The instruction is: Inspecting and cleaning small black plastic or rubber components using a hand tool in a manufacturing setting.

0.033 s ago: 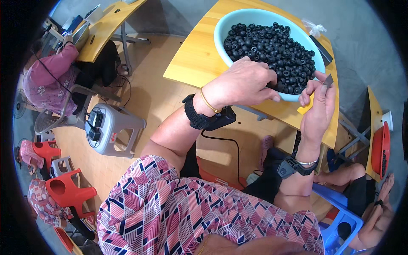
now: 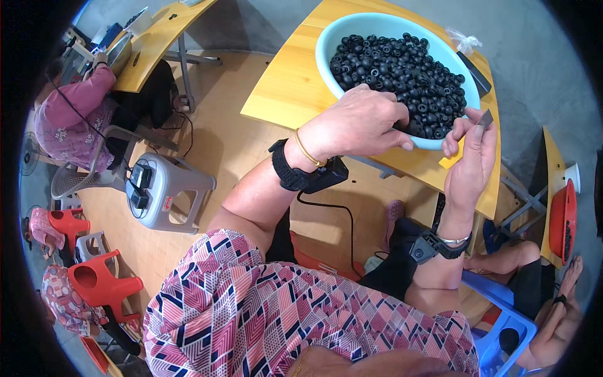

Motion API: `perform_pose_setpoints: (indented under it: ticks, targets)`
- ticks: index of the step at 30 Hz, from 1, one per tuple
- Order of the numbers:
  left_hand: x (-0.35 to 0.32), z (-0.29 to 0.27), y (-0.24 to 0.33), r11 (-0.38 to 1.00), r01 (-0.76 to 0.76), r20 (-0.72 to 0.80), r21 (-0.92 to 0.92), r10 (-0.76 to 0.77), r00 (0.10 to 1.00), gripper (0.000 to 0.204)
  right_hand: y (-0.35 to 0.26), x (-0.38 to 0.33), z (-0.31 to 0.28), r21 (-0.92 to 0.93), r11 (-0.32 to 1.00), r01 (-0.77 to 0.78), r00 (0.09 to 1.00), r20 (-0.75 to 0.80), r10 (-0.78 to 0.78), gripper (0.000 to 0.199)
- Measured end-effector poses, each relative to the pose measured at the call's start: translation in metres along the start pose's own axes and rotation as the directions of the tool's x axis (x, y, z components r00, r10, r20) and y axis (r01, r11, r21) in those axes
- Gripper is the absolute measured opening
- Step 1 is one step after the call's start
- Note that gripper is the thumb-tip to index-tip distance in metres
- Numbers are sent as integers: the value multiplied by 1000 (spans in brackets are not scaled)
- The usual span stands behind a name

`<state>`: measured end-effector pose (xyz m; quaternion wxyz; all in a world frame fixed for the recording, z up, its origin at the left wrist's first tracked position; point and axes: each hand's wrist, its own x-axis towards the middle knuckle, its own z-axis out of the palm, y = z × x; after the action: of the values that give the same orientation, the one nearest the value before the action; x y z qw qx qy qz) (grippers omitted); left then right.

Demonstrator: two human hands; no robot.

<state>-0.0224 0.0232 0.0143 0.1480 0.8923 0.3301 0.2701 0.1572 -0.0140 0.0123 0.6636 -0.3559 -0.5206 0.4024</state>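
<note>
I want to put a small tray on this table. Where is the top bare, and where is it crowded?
Bare wood on the table lies left of the blue basin, out to the left corner. A narrower strip runs under the right hand. Crowded: the basin's near rim, where the left hand reaches in, and the far right corner with the dark flat thing.

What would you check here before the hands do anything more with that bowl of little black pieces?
1. Bowl sits fully on the table: ok. The light blue bowl rests on the yellow wooden table.
2. Bowl has pieces to take: ok. The small black round pieces heap high in it.
3. Left hand at the pile: ok. The left hand lies over the near rim, fingers at the pieces.
4. Left hand holds a piece: cannot tell, the fingers hide it.
5. Right hand has its tool: ok. The right hand pinches a thin grey blade by the rim.
6. Blade edge clear of the left hand: ok, they are apart.
</note>
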Motion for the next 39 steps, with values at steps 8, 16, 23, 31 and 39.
perform_pose_setpoints:
  ticks: [8, 16, 23, 31, 39]
  targets:
    - [3, 1, -2, 994, 26, -44, -104, -31, 999, 17, -1, -1, -5, -39, 999, -30, 999, 30, 31, 21]
    - [3, -2, -7, 974, -3, -26, -228, -3, 1000, 17, 2, 1, -1, -99, 994, -37, 998, 37, 41, 22]
    - [6, 0, -8, 902, 120, -116, -414, -183, 976, 15, 5, 1, -4, -86, 996, -35, 997, 59, 40, 22]
    - [3, -2, -3, 108, -10, -36, -994, -249, 968, 21, -6, -2, -2, -286, 952, 108, 994, 26, -105, 22]
    - [4, 8, 1, -318, 10, 70, -948, -177, 982, 23, -17, -11, 10, -450, 854, 261, 965, 131, -226, 17]
